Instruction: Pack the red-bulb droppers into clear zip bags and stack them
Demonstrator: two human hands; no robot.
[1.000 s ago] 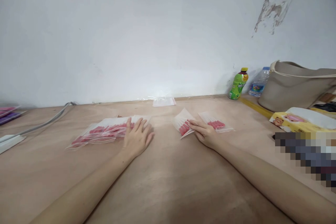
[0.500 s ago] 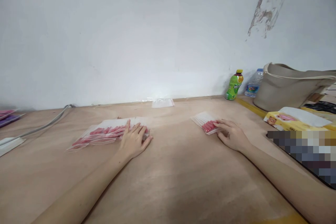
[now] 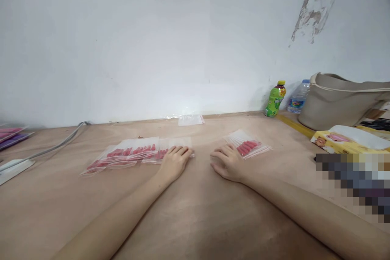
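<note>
Overlapping clear zip bags of small pink-red stick-like pieces (image 3: 118, 152) lie in a row on the table, left of centre. My left hand (image 3: 176, 161) rests on the rightmost bag (image 3: 185, 142), its fingers laid over the plastic and covering part of the contents. My right hand (image 3: 228, 163) is open with slightly bent fingers and nothing visible in it. It is just left of a fanned stack of similar bags (image 3: 249, 147), near its edge; contact with the stack is unclear.
A flat clear bag (image 3: 191, 120) lies by the wall. At right are a green bottle (image 3: 275, 99), a water bottle (image 3: 297, 99), a beige bin (image 3: 332, 103) and a yellow tissue pack (image 3: 338, 138). A grey cable (image 3: 65, 141) and purple packets (image 3: 14, 140) are at left.
My left hand has moved right, and the rightmost bag now sticks out farther from the row. My right hand has left the right edge of the stack and moved to its left side.
</note>
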